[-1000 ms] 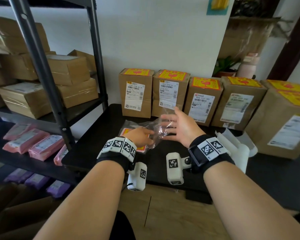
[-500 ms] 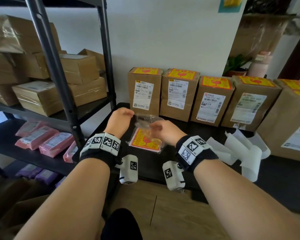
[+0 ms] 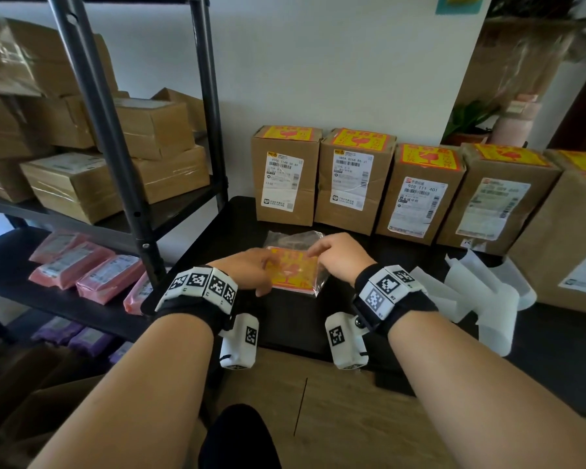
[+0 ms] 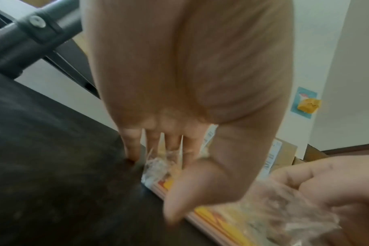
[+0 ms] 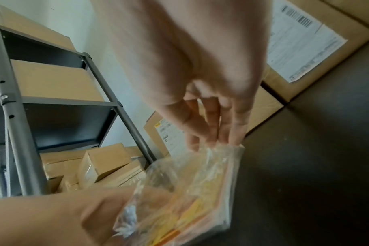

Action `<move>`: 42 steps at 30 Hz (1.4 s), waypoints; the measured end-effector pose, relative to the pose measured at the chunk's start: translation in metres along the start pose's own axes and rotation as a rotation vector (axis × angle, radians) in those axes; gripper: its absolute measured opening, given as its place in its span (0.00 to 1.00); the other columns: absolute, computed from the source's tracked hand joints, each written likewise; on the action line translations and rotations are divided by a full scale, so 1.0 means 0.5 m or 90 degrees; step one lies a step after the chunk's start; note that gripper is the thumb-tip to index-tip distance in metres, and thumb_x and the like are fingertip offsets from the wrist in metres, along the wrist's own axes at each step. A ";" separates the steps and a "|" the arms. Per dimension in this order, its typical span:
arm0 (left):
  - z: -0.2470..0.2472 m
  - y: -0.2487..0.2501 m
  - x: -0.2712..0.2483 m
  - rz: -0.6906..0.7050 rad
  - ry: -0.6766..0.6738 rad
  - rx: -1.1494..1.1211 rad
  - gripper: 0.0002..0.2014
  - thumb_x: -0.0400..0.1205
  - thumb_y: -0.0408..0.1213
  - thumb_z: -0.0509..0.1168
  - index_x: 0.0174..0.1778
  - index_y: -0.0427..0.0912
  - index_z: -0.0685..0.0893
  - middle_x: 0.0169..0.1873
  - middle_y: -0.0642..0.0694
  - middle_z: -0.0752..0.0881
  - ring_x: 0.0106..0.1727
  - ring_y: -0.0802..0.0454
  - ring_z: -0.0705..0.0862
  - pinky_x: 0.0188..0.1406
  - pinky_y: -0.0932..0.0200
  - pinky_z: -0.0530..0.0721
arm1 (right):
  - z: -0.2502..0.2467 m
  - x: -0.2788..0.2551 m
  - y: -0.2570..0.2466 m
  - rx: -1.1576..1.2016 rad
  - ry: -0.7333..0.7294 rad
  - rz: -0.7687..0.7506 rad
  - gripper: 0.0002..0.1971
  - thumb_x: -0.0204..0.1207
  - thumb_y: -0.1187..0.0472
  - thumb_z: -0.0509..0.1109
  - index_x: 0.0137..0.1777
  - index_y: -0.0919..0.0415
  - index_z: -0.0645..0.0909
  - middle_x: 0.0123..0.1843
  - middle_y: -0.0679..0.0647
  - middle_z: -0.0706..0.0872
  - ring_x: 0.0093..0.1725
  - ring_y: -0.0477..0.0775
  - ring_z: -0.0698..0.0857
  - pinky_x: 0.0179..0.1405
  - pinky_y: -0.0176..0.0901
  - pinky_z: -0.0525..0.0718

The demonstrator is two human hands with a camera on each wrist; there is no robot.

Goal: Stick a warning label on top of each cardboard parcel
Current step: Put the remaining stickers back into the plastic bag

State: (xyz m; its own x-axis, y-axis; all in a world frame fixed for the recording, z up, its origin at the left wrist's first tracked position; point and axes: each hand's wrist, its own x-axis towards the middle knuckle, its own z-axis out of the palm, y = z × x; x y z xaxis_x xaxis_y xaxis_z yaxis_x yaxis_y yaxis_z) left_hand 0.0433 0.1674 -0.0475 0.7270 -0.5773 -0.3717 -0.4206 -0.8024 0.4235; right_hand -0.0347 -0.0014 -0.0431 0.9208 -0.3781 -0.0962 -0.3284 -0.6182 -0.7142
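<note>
A clear plastic bag (image 3: 295,274) with a stack of yellow-and-red warning labels lies flat on the black table (image 3: 285,330). My left hand (image 3: 267,275) holds its left side, fingers on top and thumb at the near edge, as the left wrist view shows (image 4: 175,179). My right hand (image 3: 318,258) pinches the bag's far right edge (image 5: 221,149). Behind the bag several cardboard parcels stand in a row: one (image 3: 286,184), a second (image 3: 352,187), a third (image 3: 420,194), and more to the right. Each visible top bears a yellow label (image 3: 286,133).
Curled white backing papers (image 3: 481,299) lie on the table at the right. A black metal rack (image 3: 115,157) stands at the left with cardboard boxes (image 3: 109,184) and pink mailers (image 3: 82,269). A larger parcel (image 3: 562,245) closes the right side.
A second ago my hands held the loose plastic up and my right hand was spread. Both hands have come down onto the bag, which now lies flat.
</note>
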 end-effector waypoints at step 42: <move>-0.032 -0.092 0.062 -0.093 0.351 -0.104 0.32 0.77 0.58 0.64 0.76 0.50 0.70 0.65 0.39 0.76 0.59 0.39 0.82 0.59 0.43 0.84 | 0.015 0.008 -0.050 -0.095 -0.181 -0.064 0.28 0.82 0.64 0.67 0.82 0.54 0.68 0.73 0.54 0.77 0.68 0.54 0.78 0.61 0.37 0.75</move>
State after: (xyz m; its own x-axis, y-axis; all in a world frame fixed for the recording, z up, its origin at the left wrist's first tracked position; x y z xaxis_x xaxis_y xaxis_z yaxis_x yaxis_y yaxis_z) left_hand 0.0938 0.1885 -0.0655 0.9644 -0.2628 0.0298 -0.2370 -0.8086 0.5386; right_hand -0.0210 0.0178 -0.0308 0.9651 -0.1153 -0.2350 -0.2405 -0.7451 -0.6221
